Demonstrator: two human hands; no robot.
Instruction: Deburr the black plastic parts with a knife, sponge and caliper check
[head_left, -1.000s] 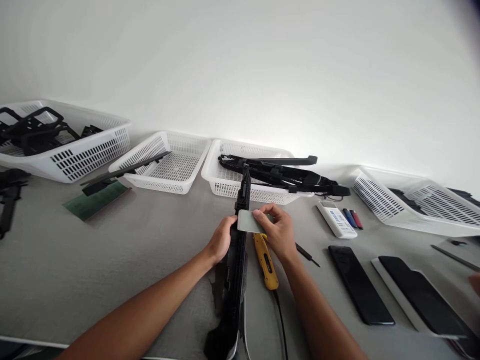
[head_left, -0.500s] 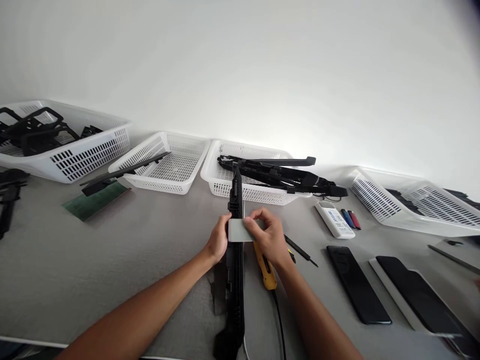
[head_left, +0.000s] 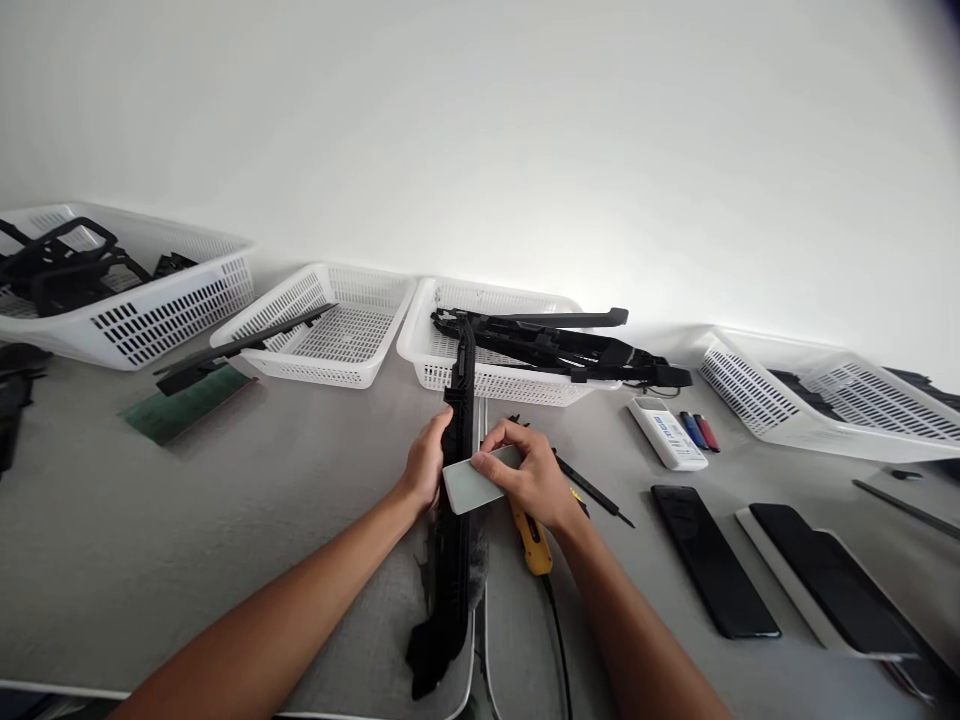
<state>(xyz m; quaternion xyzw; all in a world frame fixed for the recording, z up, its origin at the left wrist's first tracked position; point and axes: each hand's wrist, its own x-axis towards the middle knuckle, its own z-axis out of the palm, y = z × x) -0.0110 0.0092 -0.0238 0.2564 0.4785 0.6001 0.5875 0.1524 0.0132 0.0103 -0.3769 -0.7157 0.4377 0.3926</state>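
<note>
In the middle of the head view, a long black plastic strip [head_left: 452, 565] with ribs and clips runs lengthwise away from me. My left hand [head_left: 424, 468] grips its left edge, with the fingers partly hidden behind it. Pinched between thumb and fingers of my right hand [head_left: 534, 478] is a pale, flat rectangular plate [head_left: 468, 488] with rounded corners. That plate lies tilted across the strip, its left end over the black plastic. Beneath my right wrist rests a yellow-handled corded tool [head_left: 534, 548]. A thin black screwdriver-like tool [head_left: 596, 490] lies to the right.
Behind the strip, a white basket [head_left: 517, 385] holds several long black parts. More white baskets stand left [head_left: 330, 377] and right [head_left: 825, 440]. A green sheet [head_left: 180, 405], a white box-shaped device [head_left: 667, 435], two lighter-like items and a black phone [head_left: 712, 560] lie on the grey table.
My right hand has tilted the pale plate, lowering its left end towards me. The black strip's near end has swung left, and my left hand has shifted slightly left.
</note>
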